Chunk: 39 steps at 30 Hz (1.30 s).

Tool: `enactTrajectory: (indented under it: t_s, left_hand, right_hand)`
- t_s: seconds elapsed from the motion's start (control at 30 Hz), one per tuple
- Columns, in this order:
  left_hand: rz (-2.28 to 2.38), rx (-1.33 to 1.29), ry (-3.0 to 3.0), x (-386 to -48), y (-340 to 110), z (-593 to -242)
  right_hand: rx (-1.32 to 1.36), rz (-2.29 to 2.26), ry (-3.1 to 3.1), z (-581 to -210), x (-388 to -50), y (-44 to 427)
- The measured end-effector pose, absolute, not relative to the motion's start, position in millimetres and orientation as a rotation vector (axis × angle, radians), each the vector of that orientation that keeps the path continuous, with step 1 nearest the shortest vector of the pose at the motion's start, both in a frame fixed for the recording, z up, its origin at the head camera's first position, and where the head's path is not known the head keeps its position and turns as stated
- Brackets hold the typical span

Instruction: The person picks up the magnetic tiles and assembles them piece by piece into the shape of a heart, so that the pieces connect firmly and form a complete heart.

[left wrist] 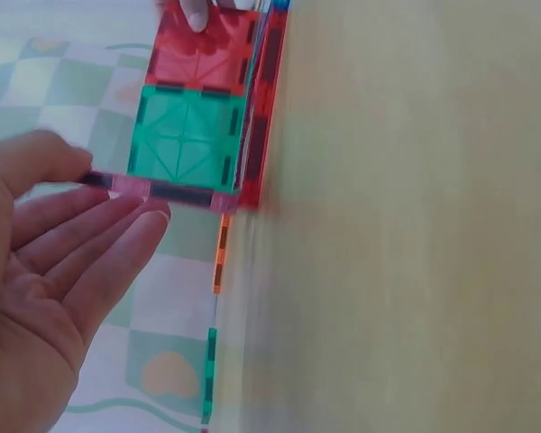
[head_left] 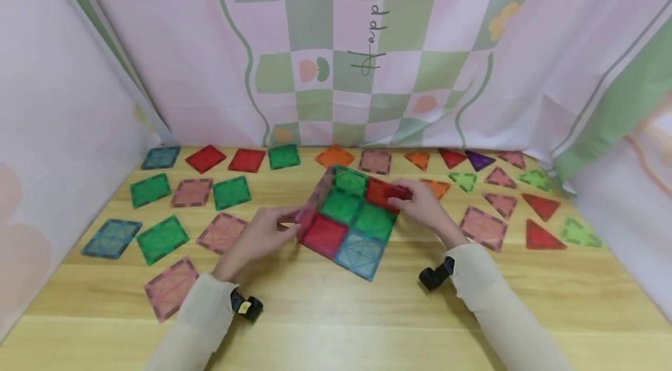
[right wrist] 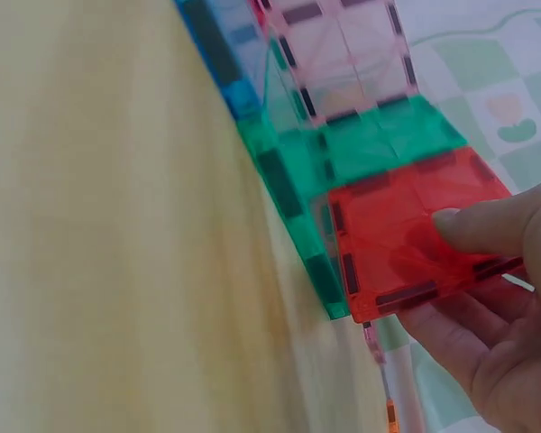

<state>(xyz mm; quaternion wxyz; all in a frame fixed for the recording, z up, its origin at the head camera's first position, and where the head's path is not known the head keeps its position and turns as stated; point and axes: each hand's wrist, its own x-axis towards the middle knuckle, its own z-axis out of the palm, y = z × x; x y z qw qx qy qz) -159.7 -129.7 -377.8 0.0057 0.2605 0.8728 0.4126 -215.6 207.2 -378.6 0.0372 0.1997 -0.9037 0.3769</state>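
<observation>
The wooden table (head_left: 336, 330) is backed by a pastel curtain (head_left: 362, 21); loose tiles (head_left: 163, 240) are spread left, far and right; at the middle, a translucent box (head_left: 338, 206) is floored in green, red and blue; its left pink wall (head_left: 321, 189) is pinched by the left hand (head_left: 262, 234), its far red tile (head_left: 377, 191) by the right hand (head_left: 424, 206).
</observation>
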Motion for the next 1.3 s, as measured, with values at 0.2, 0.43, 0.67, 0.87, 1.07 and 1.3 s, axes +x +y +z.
enactTrajectory:
  t_s: [0.2, 0.43, 0.67, 0.87, 1.07, 1.3]
  left_hand:
    - [1.327, 0.775, 2.819, -172.5, -128.8, -380.7]
    - [1.322, 0.728, 2.906, -193.8, -126.6, -384.7]
    - [1.283, 0.666, 2.977, -213.0, -119.8, -385.8]
    - [1.289, 0.519, 3.006, -225.7, -109.2, -384.0]
    - [1.286, 0.529, 3.014, -235.7, -101.3, -383.8]
    - [1.273, 0.565, 3.003, -244.3, -94.8, -386.6]
  right_hand:
    - [0.602, 1.179, -2.776, -378.2, -195.7, 210.5]
    - [0.596, 1.254, -2.728, -380.1, -172.9, 209.6]
    - [0.591, 1.35, -2.695, -381.7, -152.6, 202.5]
    - [0.558, 1.469, -2.731, -383.2, -136.0, 194.4]
    - [0.453, 1.504, -2.786, -388.1, -126.0, 188.8]
    - [0.363, 1.521, -2.811, -389.5, -119.2, 182.2]
